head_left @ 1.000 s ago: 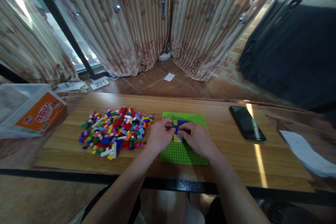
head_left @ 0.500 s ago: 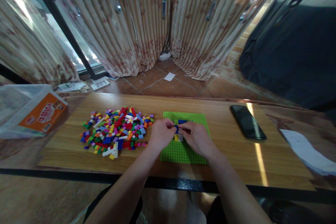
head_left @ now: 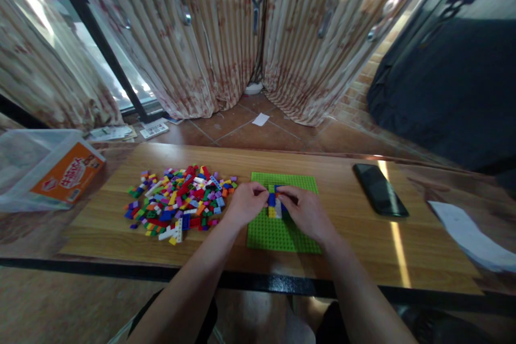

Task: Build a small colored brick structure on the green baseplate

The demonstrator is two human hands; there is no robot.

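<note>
A green studded baseplate (head_left: 264, 236) lies on the table in front of me. On it stands a small group of bricks: a blue brick (head_left: 271, 200), a yellow brick (head_left: 272, 213) and a whitish brick (head_left: 278, 210), with more blue behind. My left hand (head_left: 249, 204) rests at the left side of the group, thumb and forefinger closed close to the blue brick. From the right, my right hand (head_left: 301, 210) reaches in with bent, closed fingers at the bricks, covering part of them. Whatever either pinch holds is too small to make out.
A spread pile of loose coloured bricks (head_left: 179, 201) lies left of the baseplate. Beyond it, at far left, stands a clear plastic box (head_left: 48, 172) with an orange label. On the right are a black phone (head_left: 379, 189) and white paper (head_left: 470, 234).
My fingertips have parted slightly around the blue brick, so more of it and its neighbours shows. The right hand shifted a little to the right; the view tilted slightly.
</note>
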